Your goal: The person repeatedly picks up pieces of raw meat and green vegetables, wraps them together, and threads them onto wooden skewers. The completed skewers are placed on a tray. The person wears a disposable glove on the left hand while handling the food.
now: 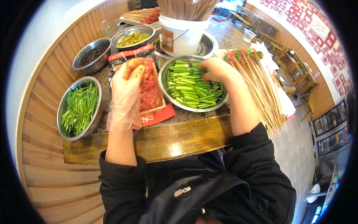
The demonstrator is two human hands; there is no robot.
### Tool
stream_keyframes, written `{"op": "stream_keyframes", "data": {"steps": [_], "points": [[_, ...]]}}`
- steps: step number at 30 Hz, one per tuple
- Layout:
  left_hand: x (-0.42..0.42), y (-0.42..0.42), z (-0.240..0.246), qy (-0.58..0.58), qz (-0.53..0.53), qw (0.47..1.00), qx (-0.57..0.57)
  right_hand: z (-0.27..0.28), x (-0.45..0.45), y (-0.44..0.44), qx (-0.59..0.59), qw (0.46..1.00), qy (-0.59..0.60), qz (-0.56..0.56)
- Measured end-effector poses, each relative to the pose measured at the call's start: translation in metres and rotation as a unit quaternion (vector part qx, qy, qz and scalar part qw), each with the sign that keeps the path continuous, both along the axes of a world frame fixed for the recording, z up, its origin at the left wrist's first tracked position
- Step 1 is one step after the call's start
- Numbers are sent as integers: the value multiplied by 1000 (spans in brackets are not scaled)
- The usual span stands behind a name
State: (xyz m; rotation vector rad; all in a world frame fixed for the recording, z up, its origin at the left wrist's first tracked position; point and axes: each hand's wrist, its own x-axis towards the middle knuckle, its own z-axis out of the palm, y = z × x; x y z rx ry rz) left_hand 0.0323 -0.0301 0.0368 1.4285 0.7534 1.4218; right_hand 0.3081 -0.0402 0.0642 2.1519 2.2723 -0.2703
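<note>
My left hand (127,78), in a clear plastic glove, is over a tray of raw red sliced meat (151,92). Its fingers curl inward at the meat, and whether a slice is between them is hidden. My bare right hand (216,70) reaches into the far right side of a round steel bowl (193,109) of cut green stalks (186,88). Its fingertips are down among the stalks, so their grip cannot be made out. The meat tray lies on a red and black printed package (159,115).
Skewers (256,92) with meat and green pieces lie at right on white paper. A white bucket (181,36) of bare sticks stands behind the bowl. At left are steel bowls of chives (81,107), dark strips (93,56) and yellow-green pickles (133,38). A wooden table edge (179,137) runs in front.
</note>
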Motion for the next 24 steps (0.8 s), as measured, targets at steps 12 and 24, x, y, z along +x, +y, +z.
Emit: {"op": "stream_keyframes", "data": {"steps": [12,24], "points": [[-30,0,10,132,48,990,-32,-15,10,-4,99,993,60,14],[-36,7,-8,401,75,913,-9,-19,19,-8,167,985,48,16]]}}
